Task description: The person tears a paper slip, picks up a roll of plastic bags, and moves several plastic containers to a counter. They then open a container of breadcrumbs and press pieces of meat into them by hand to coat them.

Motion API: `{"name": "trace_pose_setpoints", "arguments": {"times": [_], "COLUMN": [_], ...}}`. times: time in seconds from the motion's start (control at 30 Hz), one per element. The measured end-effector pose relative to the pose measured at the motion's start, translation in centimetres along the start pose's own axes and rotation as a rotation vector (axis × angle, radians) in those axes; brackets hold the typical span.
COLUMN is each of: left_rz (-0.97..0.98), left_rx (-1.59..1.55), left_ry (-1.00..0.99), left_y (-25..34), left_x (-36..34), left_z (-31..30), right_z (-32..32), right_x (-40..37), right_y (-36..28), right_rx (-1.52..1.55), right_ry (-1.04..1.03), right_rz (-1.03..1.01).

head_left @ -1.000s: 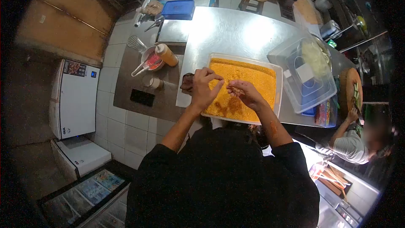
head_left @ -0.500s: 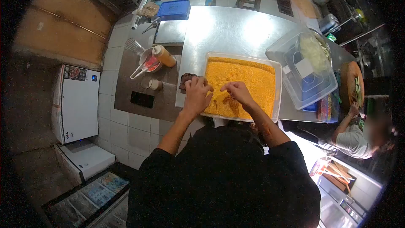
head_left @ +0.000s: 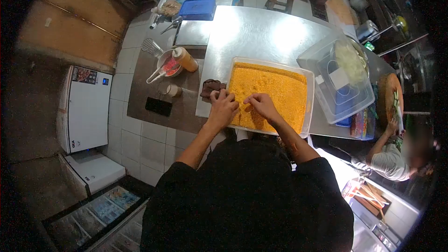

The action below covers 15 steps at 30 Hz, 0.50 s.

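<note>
Left hand (head_left: 224,109), fingers curled, has drawn back to the rim of the tub (head_left: 310,105), baring more orange crumbs (head_left: 277,86); right hand (head_left: 262,105) pinches; any grip, I cannot tell

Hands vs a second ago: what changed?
Left hand drew left, toward the left side of the tray of orange crumbs. Right hand turned palm-down, fingertips shifting slightly left. Any grip change is too small to tell. Tray and squeeze bottle stayed put.

From the wearer's head, one wide, dark-rimmed view faces forward and steeply down, close over the bench (head_left: 261,39)'s near edge.
</note>
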<state>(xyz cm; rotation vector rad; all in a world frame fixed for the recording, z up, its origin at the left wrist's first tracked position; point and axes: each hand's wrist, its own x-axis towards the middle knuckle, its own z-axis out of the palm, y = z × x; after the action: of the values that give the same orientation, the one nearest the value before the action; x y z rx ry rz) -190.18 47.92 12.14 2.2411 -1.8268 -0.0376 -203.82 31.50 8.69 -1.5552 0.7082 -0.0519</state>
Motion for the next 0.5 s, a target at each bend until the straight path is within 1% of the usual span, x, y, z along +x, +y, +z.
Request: {"name": "trace_pose_setpoints", "arguments": {"times": [0.07, 0.1, 0.13, 0.17, 0.23, 0.27, 0.3, 0.33, 0.37, 0.4, 0.43, 0.47, 0.5], "left_rz": [-0.037, -0.033, -0.038, -0.045, -0.030, -0.015, -0.015, -0.064, -0.113, -0.113, -0.151, -0.188, -0.190], "left_rx": [-0.138, -0.138, -0.209, -0.280, -0.298, -0.319, -0.321, -0.354, -0.387, -0.386, -0.351, -0.316, -0.315], "left_ry": [0.047, 0.047, 0.103, 0.160, 0.171, 0.184, 0.184, 0.196, 0.208, 0.210, 0.212, 0.215, 0.216], "left_y": [0.3, 0.6, 1.0, 1.3, 2.2, 2.5, 2.6, 2.5, 2.3, 1.9, 1.4, 1.0, 0.7], "left_x": [0.1, 0.3, 0.5, 0.7, 1.0, 1.1, 1.2, 1.3, 1.4, 1.5, 1.6, 1.7, 1.9], "left_z": [-0.5, -0.7, -1.0, -1.2, -2.1, -2.5, -2.6, -2.7, -2.7, -2.6, -2.4, -2.1, -1.8], "right_z": [0.1, 0.2, 0.4, 0.4, 0.7, 0.7, 0.7, 0.6, 0.3, -0.1, -0.4, -0.6, -0.8], "right_x": [-0.1, -0.2, -0.3, -0.1, 0.1, 0.1, 0.1, 0.0, 0.1, 0.2, 0.2, 0.1, 0.0], "right_y": [0.2, 0.3, 0.3, 0.7, 1.4, 1.5, 1.6, 1.5, 1.3, 1.2, 0.6, 0.1, -0.4], "right_rx": [-0.030, 0.061, 0.153, 0.154, 0.456, 0.456, 0.563, 0.670, 0.669, 0.591, 0.513, 0.512, 0.440], "right_ry": [0.002, -0.011, -0.026, -0.026, -0.103, -0.103, -0.086, -0.071, -0.071, -0.054, -0.036, -0.036, 0.001], "right_rz": [-0.013, 0.061, 0.135, 0.135, 0.248, 0.248, 0.306, 0.363, 0.362, 0.334, 0.305, 0.304, 0.267]}}
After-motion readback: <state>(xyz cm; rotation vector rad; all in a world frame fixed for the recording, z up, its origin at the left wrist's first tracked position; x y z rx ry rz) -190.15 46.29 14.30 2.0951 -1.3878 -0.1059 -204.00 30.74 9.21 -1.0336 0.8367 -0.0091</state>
